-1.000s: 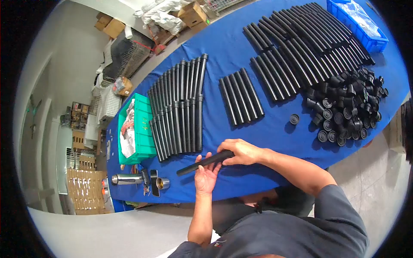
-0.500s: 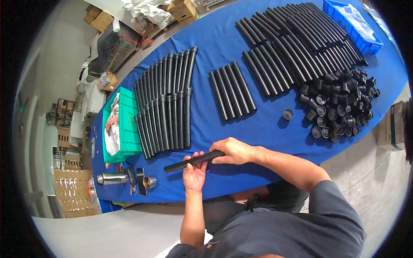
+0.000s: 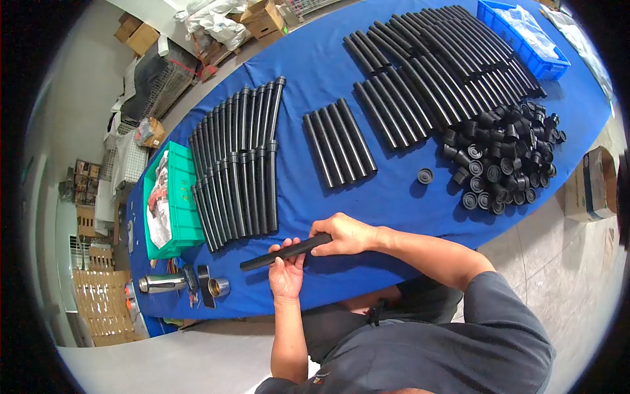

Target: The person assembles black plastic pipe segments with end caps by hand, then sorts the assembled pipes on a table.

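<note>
A black tube point(image 3: 266, 257) lies slantwise across both hands, just above the near edge of the blue cloth. My left hand point(image 3: 287, 276) cradles its middle from below, thumb on the near side and fingertips behind. My right hand point(image 3: 346, 234) is wrapped over the tube's right end, so that end is hidden. Beyond them, several plain tubes point(image 3: 339, 143) lie side by side. To the left are rows of tubes with caps on their far ends point(image 3: 244, 190). One loose black cap point(image 3: 425, 176) sits apart from a heap of caps point(image 3: 502, 154).
More tubes point(image 3: 440, 65) cover the far right of the blue-clothed table point(image 3: 308, 79), near a blue crate point(image 3: 525, 39). A green crate point(image 3: 187, 210) stands at left. By the near left edge are a steel flask point(image 3: 162, 283), a phone point(image 3: 206, 289) and a metal cup point(image 3: 219, 287).
The whole view has shifted slightly, so the table appears a little further left and lower. Both hands keep the same hold on the tube.
</note>
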Demonstrator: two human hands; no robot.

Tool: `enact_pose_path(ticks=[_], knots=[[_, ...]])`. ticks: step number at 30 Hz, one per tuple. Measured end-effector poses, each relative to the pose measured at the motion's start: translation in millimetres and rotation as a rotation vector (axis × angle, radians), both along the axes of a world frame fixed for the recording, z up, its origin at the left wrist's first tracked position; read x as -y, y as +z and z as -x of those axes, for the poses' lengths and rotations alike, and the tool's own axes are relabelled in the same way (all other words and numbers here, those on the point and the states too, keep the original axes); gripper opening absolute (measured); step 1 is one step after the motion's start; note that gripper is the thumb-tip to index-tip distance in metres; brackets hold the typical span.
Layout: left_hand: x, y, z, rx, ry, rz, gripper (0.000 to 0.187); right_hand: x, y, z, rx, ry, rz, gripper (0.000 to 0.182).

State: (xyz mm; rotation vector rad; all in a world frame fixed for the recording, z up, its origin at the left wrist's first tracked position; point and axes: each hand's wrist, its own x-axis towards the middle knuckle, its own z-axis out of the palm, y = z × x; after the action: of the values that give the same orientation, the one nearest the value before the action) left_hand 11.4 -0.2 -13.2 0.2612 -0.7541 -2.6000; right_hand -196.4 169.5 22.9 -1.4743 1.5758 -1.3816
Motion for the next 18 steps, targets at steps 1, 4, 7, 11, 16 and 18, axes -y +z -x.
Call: enact_pose_path(ticks=[1,4,7,11,16,18], knots=[[0.4,-0.7,0.0,0.003,0.012,-0.012,0.033,1.3,-6.0,-2.6,-0.039,-0.044,0.09,0.036],[-0.1,-2.8,-1.2,0.006,0.03,-0.038,0.033,0.2,-8.8,-5.8,-0.243,-0.087,0.199,0.036],[0.5,-1.3,-2.4,-0.007,0.006,-0.025,0.033,-3.3,4.3,1.0,0.026,0.074,-0.058,0.036],[1.3,-1.5,-2.0,-0.001,0.015,-0.038,0.034,-1.2,-1.1,-0.8,-0.028,0.013,0.005,0.037],[0.5,-1.2,-1.3,-0.026,-0.006,-0.08,0.035,1.6,-9.3,-2.5,-0.038,-0.048,0.198,0.037],[1.8,-0.2,-0.7,-0.062,-0.026,-0.086,0.034,-1.6,1.7,7.4,0.118,0.008,-0.025,0.034]])
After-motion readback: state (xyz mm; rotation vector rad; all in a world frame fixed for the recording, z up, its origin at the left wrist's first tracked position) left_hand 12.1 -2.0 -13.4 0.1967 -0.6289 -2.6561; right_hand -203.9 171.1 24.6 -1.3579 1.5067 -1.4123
